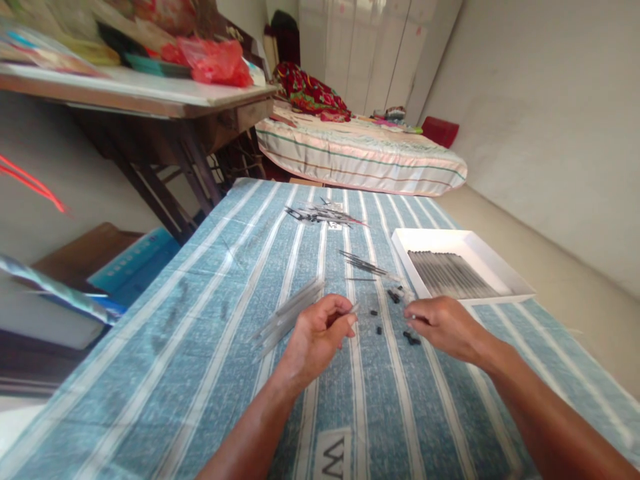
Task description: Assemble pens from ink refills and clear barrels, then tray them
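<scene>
My left hand (323, 327) is closed in a pinch around a clear pen barrel, whose pale end (355, 309) shows past the fingertips. To its left lies a bundle of translucent pen barrels (293, 308). My right hand (443, 327) has thumb and fingers pressed together; a tiny pale bit shows there, too small to name. Beside it are small black plugs (411, 339), more black plugs (395, 295) and some clear little pieces (406, 291). Two single plugs (374, 313) sit between the hands. Thin dark refills (367, 265) lie beyond them.
A white box lid or tray (477, 241) at the right holds a row of dark-filled pens (447, 273). Farther back on the striped cloth (210, 320) is a loose pile of pens or refills (325, 214). A cluttered desk (200, 100) stands left; a bed (370, 150) stands behind.
</scene>
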`<control>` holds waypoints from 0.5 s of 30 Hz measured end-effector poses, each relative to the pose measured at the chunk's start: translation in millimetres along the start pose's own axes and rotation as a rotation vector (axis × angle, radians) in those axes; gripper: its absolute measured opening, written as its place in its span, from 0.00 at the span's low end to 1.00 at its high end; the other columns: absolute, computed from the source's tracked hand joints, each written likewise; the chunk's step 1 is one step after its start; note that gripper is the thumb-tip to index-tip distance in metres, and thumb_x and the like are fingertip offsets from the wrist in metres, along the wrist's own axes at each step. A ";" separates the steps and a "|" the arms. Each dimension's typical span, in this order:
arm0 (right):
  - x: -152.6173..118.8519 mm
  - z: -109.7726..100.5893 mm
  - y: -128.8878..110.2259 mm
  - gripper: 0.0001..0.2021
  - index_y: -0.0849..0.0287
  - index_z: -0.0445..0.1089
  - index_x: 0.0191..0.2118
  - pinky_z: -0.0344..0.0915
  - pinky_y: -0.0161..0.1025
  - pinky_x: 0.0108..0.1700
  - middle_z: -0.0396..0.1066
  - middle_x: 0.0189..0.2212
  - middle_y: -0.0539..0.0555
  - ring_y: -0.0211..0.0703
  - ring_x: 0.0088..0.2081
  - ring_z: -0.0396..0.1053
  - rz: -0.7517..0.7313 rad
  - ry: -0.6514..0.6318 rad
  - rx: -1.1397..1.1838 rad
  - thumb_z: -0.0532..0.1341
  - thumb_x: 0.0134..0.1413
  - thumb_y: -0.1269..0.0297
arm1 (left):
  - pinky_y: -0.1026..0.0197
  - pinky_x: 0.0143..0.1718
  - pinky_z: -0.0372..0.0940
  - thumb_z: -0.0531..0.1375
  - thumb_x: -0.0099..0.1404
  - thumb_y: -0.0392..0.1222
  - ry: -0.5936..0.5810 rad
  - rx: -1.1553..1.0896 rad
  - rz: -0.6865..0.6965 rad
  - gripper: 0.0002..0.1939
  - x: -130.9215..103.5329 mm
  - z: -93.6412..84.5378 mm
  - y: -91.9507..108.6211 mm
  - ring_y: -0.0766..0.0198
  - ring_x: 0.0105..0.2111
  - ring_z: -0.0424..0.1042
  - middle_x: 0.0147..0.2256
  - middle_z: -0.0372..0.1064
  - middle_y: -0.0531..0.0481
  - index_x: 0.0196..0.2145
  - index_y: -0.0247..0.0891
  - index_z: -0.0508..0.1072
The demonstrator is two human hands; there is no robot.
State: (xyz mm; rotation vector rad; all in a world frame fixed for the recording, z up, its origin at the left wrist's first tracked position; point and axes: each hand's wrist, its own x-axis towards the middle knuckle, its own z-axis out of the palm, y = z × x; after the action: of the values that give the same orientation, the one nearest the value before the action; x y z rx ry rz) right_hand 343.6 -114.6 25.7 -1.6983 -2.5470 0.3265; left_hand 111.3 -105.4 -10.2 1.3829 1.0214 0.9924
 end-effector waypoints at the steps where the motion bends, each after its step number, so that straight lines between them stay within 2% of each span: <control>1: -2.8 4.0 3.7 0.10 0.58 0.70 0.26 0.54 0.31 0.30 0.71 0.23 0.49 0.37 0.27 0.67 0.029 -0.057 -0.010 0.53 0.53 0.70 | 0.68 0.19 0.59 0.58 0.57 0.39 0.008 -0.001 0.006 0.07 0.0 0.2 0.3 0.68 0.23 0.67 0.24 0.66 0.54 0.36 0.37 0.68; 4: -9.3 17.0 10.2 0.09 0.57 0.71 0.27 0.54 0.32 0.32 0.72 0.27 0.50 0.39 0.32 0.69 0.092 -0.179 -0.045 0.54 0.50 0.72 | 0.68 0.18 0.59 0.57 0.57 0.38 0.009 0.029 0.036 0.15 0.3 0.9 0.8 0.69 0.23 0.67 0.26 0.68 0.53 0.43 0.37 0.69; 7: -11.3 28.4 13.2 0.08 0.58 0.71 0.28 0.54 0.33 0.33 0.73 0.29 0.52 0.42 0.34 0.69 0.130 -0.223 -0.069 0.55 0.49 0.72 | 0.67 0.20 0.60 0.56 0.57 0.37 -0.013 0.080 0.037 0.15 0.2 2.3 0.8 0.70 0.22 0.66 0.25 0.68 0.54 0.44 0.38 0.71; 12: -10.2 36.7 17.4 0.09 0.60 0.70 0.26 0.53 0.33 0.32 0.72 0.28 0.53 0.41 0.32 0.68 0.141 -0.217 -0.043 0.53 0.48 0.74 | 0.66 0.22 0.62 0.55 0.58 0.37 -0.047 0.128 0.020 0.14 -0.9 4.0 -0.1 0.69 0.21 0.66 0.23 0.69 0.54 0.42 0.37 0.72; 15: -11.3 36.2 18.1 0.08 0.60 0.67 0.25 0.52 0.33 0.29 0.69 0.23 0.50 0.38 0.27 0.65 0.173 -0.129 0.036 0.53 0.45 0.76 | 0.66 0.22 0.62 0.55 0.57 0.36 -0.067 0.122 0.024 0.13 -1.9 4.3 -0.2 0.69 0.21 0.67 0.25 0.71 0.53 0.41 0.37 0.72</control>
State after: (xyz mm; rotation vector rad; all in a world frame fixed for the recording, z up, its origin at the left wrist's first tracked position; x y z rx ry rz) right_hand 358.3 -123.4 -12.6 -1.9501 -2.4664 0.5045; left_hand 114.9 -108.5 -10.7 1.5215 1.0309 0.9073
